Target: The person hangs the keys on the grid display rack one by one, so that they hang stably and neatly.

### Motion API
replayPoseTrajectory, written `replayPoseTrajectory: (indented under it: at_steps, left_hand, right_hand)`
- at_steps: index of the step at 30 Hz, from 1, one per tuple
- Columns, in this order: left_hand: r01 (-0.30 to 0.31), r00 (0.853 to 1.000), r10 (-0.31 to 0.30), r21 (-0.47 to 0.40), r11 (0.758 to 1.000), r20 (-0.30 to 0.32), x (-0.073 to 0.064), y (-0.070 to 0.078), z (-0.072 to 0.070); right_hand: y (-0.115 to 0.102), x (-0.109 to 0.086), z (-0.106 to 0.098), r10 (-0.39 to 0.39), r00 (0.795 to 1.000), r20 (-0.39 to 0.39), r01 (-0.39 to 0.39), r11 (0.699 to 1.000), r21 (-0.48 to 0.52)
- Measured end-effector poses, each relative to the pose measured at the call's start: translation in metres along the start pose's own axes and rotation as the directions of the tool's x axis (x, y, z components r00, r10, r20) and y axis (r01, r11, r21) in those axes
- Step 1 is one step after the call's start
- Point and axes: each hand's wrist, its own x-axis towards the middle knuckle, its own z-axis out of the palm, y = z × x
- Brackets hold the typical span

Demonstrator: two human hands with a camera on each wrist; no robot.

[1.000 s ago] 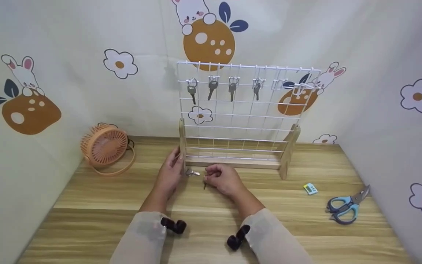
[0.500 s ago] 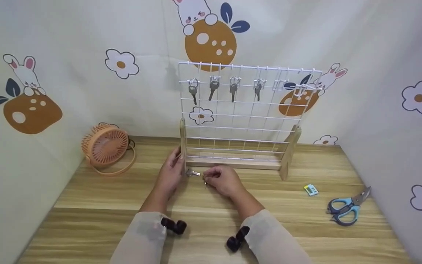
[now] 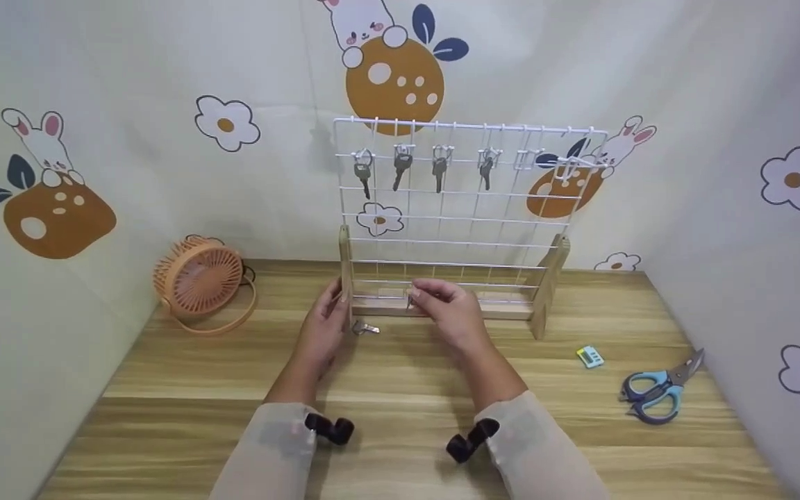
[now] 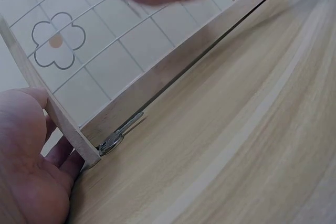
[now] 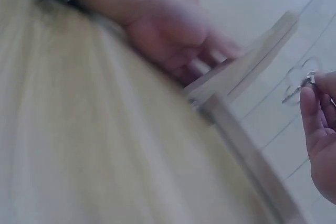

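Observation:
A white wire grid rack (image 3: 469, 242) on wooden legs stands upright at the back of the table. My left hand (image 3: 322, 325) holds its left wooden leg (image 3: 345, 260), with the fingers behind it in the left wrist view. My right hand (image 3: 452, 316), raised in front of the rack's lower bars, pinches a small metal key (image 5: 298, 91) between thumb and fingers. Another key (image 4: 118, 137) with a ring lies on the table at the foot of that left leg. Several keys (image 3: 439, 170) hang in a row from hooks near the rack's top; two hooks (image 3: 530, 160) at the right carry none.
An orange fan (image 3: 202, 280) stands at the left back. On the right lie a small light-blue device (image 3: 589, 357) and scissors (image 3: 657, 394) with blue and dark handles. Patterned cloth walls (image 3: 268, 194) enclose the wooden table (image 3: 400, 444) at the back and sides.
My right hand has lifted from the tabletop, up and slightly right, bringing the pinched key in front of the rack's lower bars. The left hand stays on the leg.

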Motion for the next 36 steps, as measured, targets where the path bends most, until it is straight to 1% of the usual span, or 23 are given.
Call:
replayPoseTrajectory:
  at_steps: [2,5,10,13,17,20,23,26,29,32,36]
  left_hand:
    - [0.0,1.0,0.0,0.002,1.0,-0.005,0.0,0.001,0.0]
    - [0.008,1.0,-0.008,0.001,1.0,-0.006,0.0,0.001,0.0]
    - [0.015,1.0,-0.015,0.008,1.0,-0.007,-0.002,0.002,0.0]
    - [0.012,1.0,-0.012,0.015,1.0,-0.003,-0.002,0.002,0.0]
    - [0.01,1.0,-0.01,0.013,1.0,0.009,-0.002,0.001,-0.001]
    - [0.009,1.0,-0.009,0.002,1.0,0.019,-0.001,0.0,-0.001]
    - [0.014,1.0,-0.014,-0.007,1.0,0.017,-0.001,0.0,-0.001]
    - [0.015,1.0,-0.015,-0.015,1.0,0.016,-0.001,0.001,0.0]
    - [0.017,1.0,-0.017,-0.02,1.0,0.014,-0.001,0.001,0.0]
    - [0.02,1.0,-0.02,-0.017,1.0,0.011,-0.001,0.001,0.0]
    - [0.037,0.999,-0.037,-0.011,0.999,0.009,-0.002,0.003,0.001]
  right_hand:
    - [-0.018,-0.004,0.0,-0.034,0.999,-0.017,0.035,0.996,0.079]
    - [-0.042,-0.01,-0.005,-0.077,0.996,-0.048,0.083,0.984,0.159]
    - [-0.08,-0.014,-0.025,-0.142,0.983,-0.115,0.162,0.97,0.183]
    - [-0.104,-0.014,-0.037,-0.189,0.967,-0.169,0.22,0.957,0.19]
    - [-0.135,-0.011,-0.048,-0.238,0.945,-0.225,0.29,0.927,0.237]
    - [-0.157,-0.008,-0.052,-0.242,0.935,-0.258,0.313,0.906,0.285]
    - [-0.176,-0.006,-0.054,-0.232,0.931,-0.281,0.319,0.892,0.319]
    - [-0.193,-0.003,-0.053,-0.228,0.931,-0.284,0.322,0.879,0.35]
    - [-0.204,-0.001,-0.053,-0.229,0.931,-0.285,0.327,0.869,0.37]
    - [-0.21,0.002,-0.052,-0.222,0.931,-0.289,0.323,0.869,0.376]
    - [-0.21,0.005,-0.052,-0.206,0.93,-0.303,0.316,0.87,0.378]
